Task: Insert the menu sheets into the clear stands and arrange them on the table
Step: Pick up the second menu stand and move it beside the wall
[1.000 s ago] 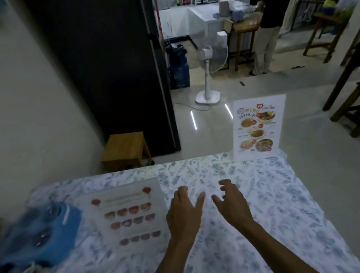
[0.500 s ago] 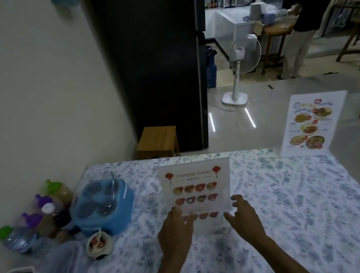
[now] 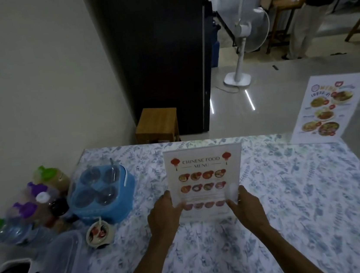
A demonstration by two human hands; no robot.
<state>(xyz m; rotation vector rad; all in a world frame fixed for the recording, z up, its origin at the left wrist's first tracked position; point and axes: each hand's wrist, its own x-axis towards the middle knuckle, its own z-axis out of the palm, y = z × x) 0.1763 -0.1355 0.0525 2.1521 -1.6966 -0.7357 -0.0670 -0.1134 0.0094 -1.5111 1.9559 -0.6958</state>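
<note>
A clear stand holding the Chinese food menu sheet (image 3: 204,178) stands upright in the middle of the floral-cloth table (image 3: 305,189). My left hand (image 3: 163,215) grips its lower left edge and my right hand (image 3: 246,203) grips its lower right edge, fingers wrapped round the sides. A second stand with a colourful dish menu (image 3: 330,109) stands upright at the table's far right corner, away from both hands.
A blue condiment caddy (image 3: 102,193) sits left of the held stand, with a small sauce bowl (image 3: 99,233) in front of it. Bottles (image 3: 25,212) and a plastic bin (image 3: 50,272) crowd the left edge. A wooden stool (image 3: 157,123), fan (image 3: 246,37) and a standing person (image 3: 309,11) are beyond.
Both hands went from resting free on the cloth to the Chinese menu stand and now grip its sides. The view swung left, shifting the other stand toward the right.
</note>
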